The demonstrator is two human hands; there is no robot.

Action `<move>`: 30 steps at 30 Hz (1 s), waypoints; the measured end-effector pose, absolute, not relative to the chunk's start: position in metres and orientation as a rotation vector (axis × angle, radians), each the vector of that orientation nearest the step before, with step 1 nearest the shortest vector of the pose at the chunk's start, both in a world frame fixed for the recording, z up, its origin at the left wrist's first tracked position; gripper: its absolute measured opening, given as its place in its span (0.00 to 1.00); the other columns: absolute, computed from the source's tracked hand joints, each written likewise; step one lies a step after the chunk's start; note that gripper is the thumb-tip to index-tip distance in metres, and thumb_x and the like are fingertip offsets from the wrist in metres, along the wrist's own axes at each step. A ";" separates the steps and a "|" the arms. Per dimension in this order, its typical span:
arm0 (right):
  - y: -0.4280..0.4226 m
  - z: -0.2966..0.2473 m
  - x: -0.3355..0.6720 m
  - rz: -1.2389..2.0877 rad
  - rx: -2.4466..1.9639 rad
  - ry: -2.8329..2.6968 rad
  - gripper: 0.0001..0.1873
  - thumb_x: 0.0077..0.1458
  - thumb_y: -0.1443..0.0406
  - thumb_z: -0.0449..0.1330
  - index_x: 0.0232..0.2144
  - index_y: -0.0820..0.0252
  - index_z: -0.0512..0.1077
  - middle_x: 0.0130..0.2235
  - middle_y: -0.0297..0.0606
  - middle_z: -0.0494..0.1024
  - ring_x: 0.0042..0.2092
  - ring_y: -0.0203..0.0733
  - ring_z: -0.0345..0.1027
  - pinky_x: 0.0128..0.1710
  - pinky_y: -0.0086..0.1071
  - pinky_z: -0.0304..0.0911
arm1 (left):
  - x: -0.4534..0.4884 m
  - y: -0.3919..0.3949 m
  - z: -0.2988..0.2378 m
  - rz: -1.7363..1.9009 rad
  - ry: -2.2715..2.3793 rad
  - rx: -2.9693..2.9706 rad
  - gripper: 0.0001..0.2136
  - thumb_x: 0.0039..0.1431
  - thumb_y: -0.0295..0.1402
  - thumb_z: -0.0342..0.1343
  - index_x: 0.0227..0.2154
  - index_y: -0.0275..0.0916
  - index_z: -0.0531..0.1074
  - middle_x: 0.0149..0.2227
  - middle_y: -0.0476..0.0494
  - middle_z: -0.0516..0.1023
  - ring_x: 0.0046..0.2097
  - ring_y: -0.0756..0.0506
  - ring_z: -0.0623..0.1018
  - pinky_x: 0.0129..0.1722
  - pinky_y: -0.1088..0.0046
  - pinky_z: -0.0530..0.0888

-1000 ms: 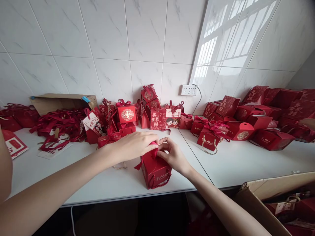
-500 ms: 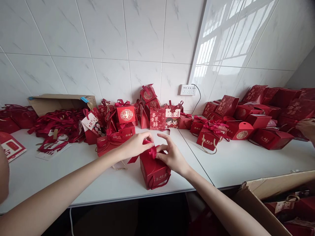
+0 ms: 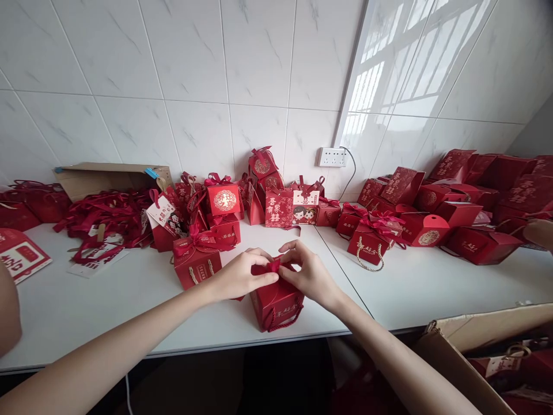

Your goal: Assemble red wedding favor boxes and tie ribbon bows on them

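A red gift box [image 3: 277,304] with a dark red rope handle stands upright near the table's front edge. On its top is a red ribbon [image 3: 273,266], partly hidden by my fingers. My left hand [image 3: 247,273] pinches the ribbon from the left side, thumb and fingers closed on it. From the right, my right hand [image 3: 309,268] grips the ribbon between thumb and fingers, its fingertips close to those of the left. Just left of my left hand sits another red box [image 3: 194,266] with a bow on top and a beige rope handle.
A pile of red ribbons [image 3: 110,219] spills from a cardboard box [image 3: 116,176] at the left. Red boxes [image 3: 479,245] crowd the right side, where another person's hand [image 3: 538,231] shows. An open carton [image 3: 453,357] stands at the lower right.
My left hand has turned and moved slightly down, its thumb now pointing at the ribbon. My right fingers have curled in closer to it. The view has shifted slightly.
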State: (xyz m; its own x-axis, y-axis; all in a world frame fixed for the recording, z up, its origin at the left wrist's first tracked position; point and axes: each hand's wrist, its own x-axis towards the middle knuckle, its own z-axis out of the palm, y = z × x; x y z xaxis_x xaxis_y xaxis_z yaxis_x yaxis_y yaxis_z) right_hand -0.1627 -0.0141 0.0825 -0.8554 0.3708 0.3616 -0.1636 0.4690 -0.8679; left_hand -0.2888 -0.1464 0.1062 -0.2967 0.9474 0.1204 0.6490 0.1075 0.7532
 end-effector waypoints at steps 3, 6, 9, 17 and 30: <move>-0.013 0.085 -0.161 1.363 -0.135 -2.231 0.09 0.49 0.68 0.57 0.35 0.56 0.62 0.32 0.34 0.76 0.34 0.37 0.70 0.37 0.33 0.63 | -0.285 -0.144 0.101 1.142 1.928 1.426 0.12 0.55 0.40 0.54 0.28 0.36 0.77 0.42 0.40 0.73 0.48 0.40 0.71 0.49 0.66 0.66; -0.012 0.090 -0.158 1.344 -0.107 -2.261 0.05 0.51 0.68 0.56 0.32 0.57 0.63 0.32 0.34 0.75 0.34 0.37 0.69 0.36 0.32 0.63 | -0.285 -0.143 0.096 1.199 1.797 1.333 0.13 0.53 0.41 0.56 0.27 0.36 0.77 0.42 0.41 0.71 0.45 0.42 0.71 0.48 0.66 0.66; -0.011 0.093 -0.158 1.310 -0.113 -2.301 0.03 0.52 0.68 0.56 0.30 0.57 0.63 0.30 0.32 0.74 0.33 0.36 0.68 0.35 0.31 0.62 | -0.288 -0.142 0.093 1.261 1.661 1.221 0.15 0.50 0.44 0.60 0.26 0.36 0.77 0.43 0.42 0.69 0.46 0.42 0.70 0.48 0.66 0.66; -0.013 0.087 -0.151 0.954 -0.015 -2.332 0.03 0.55 0.69 0.54 0.34 0.59 0.67 0.40 0.41 0.70 0.42 0.40 0.68 0.45 0.38 0.66 | -0.292 -0.141 0.087 1.324 1.556 1.150 0.16 0.48 0.47 0.62 0.28 0.37 0.80 0.48 0.41 0.69 0.51 0.39 0.69 0.53 0.63 0.65; -0.017 0.087 -0.138 0.392 0.171 -2.488 0.07 0.57 0.64 0.60 0.38 0.59 0.74 0.46 0.45 0.71 0.46 0.47 0.68 0.45 0.43 0.68 | -0.296 -0.143 0.090 1.239 1.561 1.187 0.15 0.47 0.47 0.64 0.28 0.38 0.80 0.54 0.40 0.68 0.57 0.36 0.67 0.55 0.61 0.66</move>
